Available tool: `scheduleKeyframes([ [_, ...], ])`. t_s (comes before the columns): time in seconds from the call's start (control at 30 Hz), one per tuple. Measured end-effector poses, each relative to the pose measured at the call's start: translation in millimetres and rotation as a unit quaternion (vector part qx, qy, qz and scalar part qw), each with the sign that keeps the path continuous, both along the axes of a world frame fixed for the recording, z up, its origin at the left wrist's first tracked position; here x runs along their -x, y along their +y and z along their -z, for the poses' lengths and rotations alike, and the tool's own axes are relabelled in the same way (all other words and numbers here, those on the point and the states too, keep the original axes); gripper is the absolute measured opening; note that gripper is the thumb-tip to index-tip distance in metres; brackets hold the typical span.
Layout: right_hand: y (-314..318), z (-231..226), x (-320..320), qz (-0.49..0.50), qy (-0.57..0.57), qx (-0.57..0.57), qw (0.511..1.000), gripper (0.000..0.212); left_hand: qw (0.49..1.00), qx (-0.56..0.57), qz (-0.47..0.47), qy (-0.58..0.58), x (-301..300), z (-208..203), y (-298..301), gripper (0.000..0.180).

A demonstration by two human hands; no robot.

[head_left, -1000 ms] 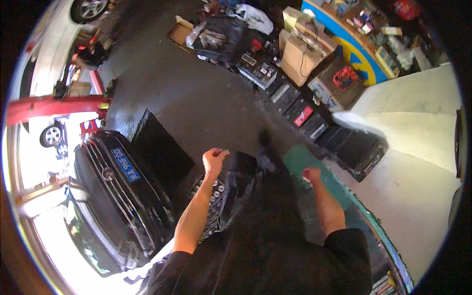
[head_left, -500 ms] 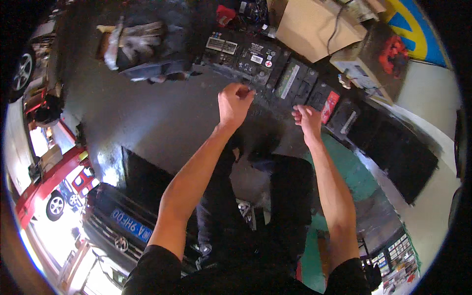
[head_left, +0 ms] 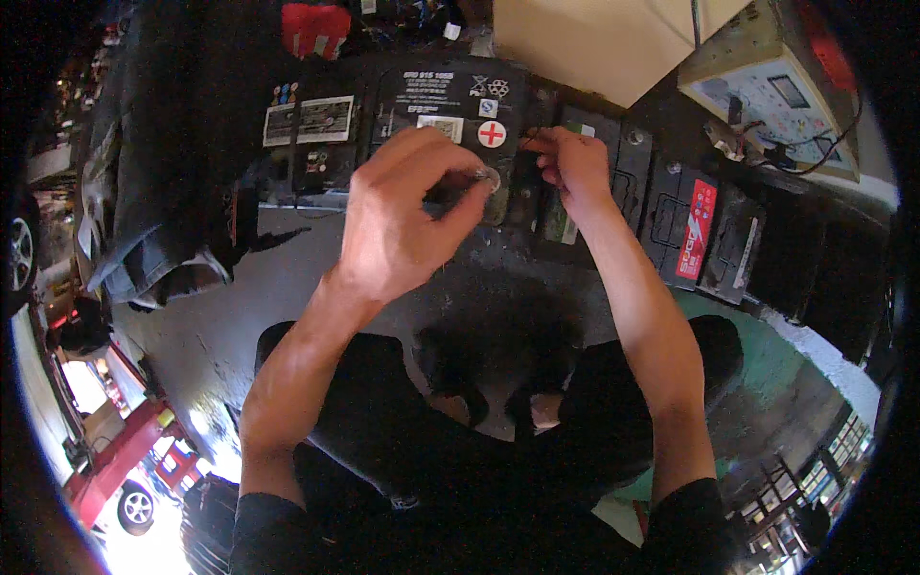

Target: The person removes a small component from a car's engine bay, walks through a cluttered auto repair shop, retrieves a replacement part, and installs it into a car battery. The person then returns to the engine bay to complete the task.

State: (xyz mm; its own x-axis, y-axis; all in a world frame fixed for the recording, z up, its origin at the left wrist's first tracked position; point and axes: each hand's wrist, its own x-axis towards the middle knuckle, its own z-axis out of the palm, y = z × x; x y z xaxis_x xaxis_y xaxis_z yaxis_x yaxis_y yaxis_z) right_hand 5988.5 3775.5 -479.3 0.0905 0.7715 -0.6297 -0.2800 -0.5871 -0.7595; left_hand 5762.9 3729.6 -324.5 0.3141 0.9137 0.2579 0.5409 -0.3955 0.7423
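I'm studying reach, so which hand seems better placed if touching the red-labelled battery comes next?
Probably the right hand: it is nearer the red-labelled battery, while the left hand is farther off to the left.

Red-cross battery: plastic case, mostly dull. Big box: smooth matt cardboard. Trousers: matt cloth. Floor: faint sheen.

The floor here is dark grey, turning to patchy green paint over on the right; off to the left, harsh white light glares beside a slanting red beam.
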Motion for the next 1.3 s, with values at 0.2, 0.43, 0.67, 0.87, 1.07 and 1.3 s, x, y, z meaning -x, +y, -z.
scheduleKeyframes([
  [0.2, -3, -32, -7, 0.041, 0.12, -0.014, 0.992, 0.022, 0.997, -0.069, 0.009, 0.032, -2, 1, 1, 0.017],
  [0.43, -74, -107, 0, 0.085, -0.005, -0.113, 0.99, 0.017, 0.996, -0.078, 0.008, 0.031, 3, 0, -5, 0.02],
  [0.67, -114, -123, 31, 0.035, -0.061, -0.22, 0.973, 0.012, 0.997, -0.079, -0.008, 0.012, 1, 7, -6, 0.019],
  [0.87, -116, -124, 32, 0.008, -0.05, -0.199, 0.979, 0.014, 0.995, -0.095, -0.019, 0.013, 1, 10, -8, 0.018],
  [1.07, -116, -122, 33, -0.026, -0.009, -0.169, 0.985, 0.015, 0.993, -0.116, -0.013, 0.011, 2, 13, -10, 0.019],
  [1.3, -117, -124, 32, -0.031, 0.0, -0.167, 0.985, 0.014, 0.992, -0.125, -0.002, 0.005, 3, 14, -9, 0.021],
])
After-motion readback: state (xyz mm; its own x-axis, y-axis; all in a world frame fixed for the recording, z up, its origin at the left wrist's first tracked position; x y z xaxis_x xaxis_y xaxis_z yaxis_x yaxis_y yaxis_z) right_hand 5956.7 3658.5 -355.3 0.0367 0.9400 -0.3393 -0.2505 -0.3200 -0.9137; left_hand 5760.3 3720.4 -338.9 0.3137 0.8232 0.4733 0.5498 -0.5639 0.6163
